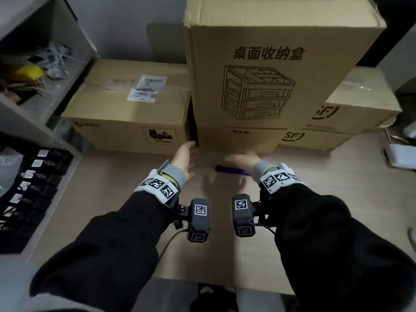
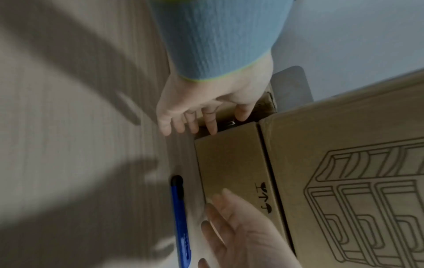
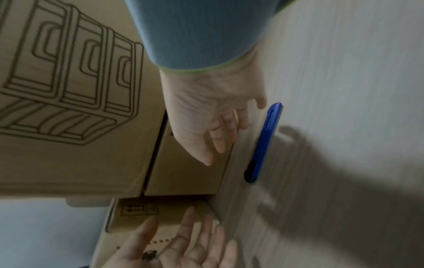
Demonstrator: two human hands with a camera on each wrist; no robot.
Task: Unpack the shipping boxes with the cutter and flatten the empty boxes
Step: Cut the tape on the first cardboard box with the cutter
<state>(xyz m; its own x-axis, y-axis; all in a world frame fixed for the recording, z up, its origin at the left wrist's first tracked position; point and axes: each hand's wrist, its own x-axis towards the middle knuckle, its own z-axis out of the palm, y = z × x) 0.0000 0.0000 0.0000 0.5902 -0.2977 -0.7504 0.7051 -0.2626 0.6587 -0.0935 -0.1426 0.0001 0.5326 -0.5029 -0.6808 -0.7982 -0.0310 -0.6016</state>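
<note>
Cardboard box [image 1: 236, 138] ahead, both hands empty, fingers spread: left hand [image 1: 185, 157], right hand [image 1: 244, 159] above cutter [image 1: 233, 171].

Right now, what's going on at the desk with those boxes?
A person is reaching both open hands toward the stacked cardboard boxes at the back of the desk. The left hand is at the lower left corner of the low box under the tall box printed with a drawer organizer. The right hand hovers near the low box's front, holding nothing. The blue cutter lies untouched on the desk beside it. The boxes in view look unopened.
</note>
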